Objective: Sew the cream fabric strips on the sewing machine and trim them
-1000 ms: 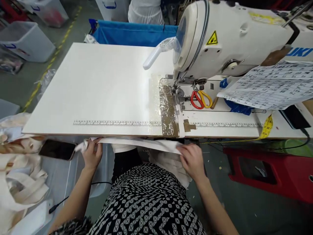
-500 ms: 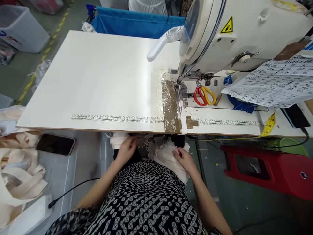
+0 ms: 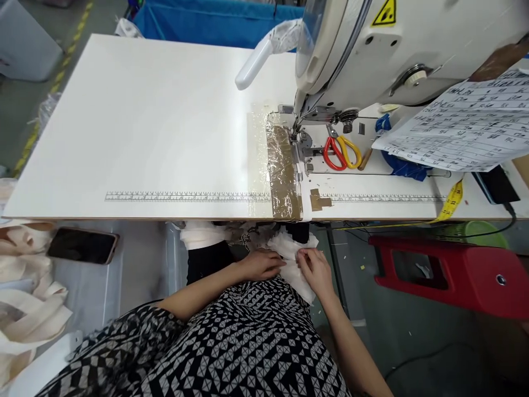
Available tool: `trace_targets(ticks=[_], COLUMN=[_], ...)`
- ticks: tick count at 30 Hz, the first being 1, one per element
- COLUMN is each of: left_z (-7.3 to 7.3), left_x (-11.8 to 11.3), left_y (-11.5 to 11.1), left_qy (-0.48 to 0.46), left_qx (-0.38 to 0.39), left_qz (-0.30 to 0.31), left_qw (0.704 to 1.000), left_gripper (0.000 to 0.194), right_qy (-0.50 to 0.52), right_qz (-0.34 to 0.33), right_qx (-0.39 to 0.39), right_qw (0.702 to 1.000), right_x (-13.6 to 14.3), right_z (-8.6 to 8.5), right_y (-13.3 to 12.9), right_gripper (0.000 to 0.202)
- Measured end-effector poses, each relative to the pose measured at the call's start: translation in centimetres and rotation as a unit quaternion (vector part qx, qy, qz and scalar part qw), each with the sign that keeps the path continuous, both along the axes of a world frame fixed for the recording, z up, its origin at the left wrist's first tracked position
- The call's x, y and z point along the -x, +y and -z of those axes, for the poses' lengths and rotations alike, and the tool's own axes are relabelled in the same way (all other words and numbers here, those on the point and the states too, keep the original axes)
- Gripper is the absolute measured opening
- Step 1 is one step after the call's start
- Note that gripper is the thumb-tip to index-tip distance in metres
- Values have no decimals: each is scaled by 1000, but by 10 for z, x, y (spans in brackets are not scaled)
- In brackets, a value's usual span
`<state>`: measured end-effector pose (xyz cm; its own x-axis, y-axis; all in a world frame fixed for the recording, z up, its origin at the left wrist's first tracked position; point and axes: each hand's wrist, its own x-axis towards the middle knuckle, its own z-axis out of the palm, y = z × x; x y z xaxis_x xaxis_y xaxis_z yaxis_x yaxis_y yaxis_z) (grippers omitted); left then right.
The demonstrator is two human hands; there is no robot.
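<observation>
Cloth [image 3: 295, 275]: off-white, plain. Shirt [image 3: 239, 342]: black, printed all over with pale grey triangles and diamonds. Tabletop [image 3: 165, 121]: white; ruler strip [image 3: 185, 197] marked in black. Packing tape [image 3: 283, 171]: glossy brown. Sewing machine [image 3: 430, 41]: creamy white, sticker [image 3: 385, 13] yellow with black. Scissors [image 3: 341, 151]: one handle red, one yellow. Tape measure [image 3: 452, 202]: yellow, black markings. Stool [image 3: 475, 278]: red

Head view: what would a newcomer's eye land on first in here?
Probably the big white sewing machine at upper right, with a yellow warning label on its head. Just below it, scissors with one red and one yellow handle stand out against the white work surface. Below the table's front edge, the left hand and right hand meet at pale cloth.
</observation>
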<state>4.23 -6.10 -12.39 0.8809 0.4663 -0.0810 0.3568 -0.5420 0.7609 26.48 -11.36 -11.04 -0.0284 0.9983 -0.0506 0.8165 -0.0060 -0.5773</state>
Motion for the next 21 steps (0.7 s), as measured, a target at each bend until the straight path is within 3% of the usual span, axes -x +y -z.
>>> trace_targets(ticks=[5,8,10,14,17,19,21], left_z=[0,-3,-6,-17,-34,-52,-75], left_x=[2,3,0,-20,-35,-36,-30], left_y=[-1,-5,-7,-9,-8,-6,-2], left_qy=[-3,-9,-34,-104,-143,-167,-168], left_qx=[36,97,164,308,397,444,469], left_qz=[-15,-39,-104,-251,-289,-288,-210], left_qw=[999,994,980,912,859,831,842], left_gripper=[37,40,38,49,61,62,57], right_qy=[-8,22,38,74,75,42,41], right_qz=[-42,-5,37,64,-13,-51,-83], right_qx=[-2,-16,-29,-56,-111,-179,-208], right_qw=[999,1000,998,994,991,982,974], right_x=[10,2,-5,1,19,28,31], right_z=[13,10,2,-36,-76,-99,-113], right_y=[33,39,36,17,1,-3,0], right_gripper=[20,20,22,26,19,11,15])
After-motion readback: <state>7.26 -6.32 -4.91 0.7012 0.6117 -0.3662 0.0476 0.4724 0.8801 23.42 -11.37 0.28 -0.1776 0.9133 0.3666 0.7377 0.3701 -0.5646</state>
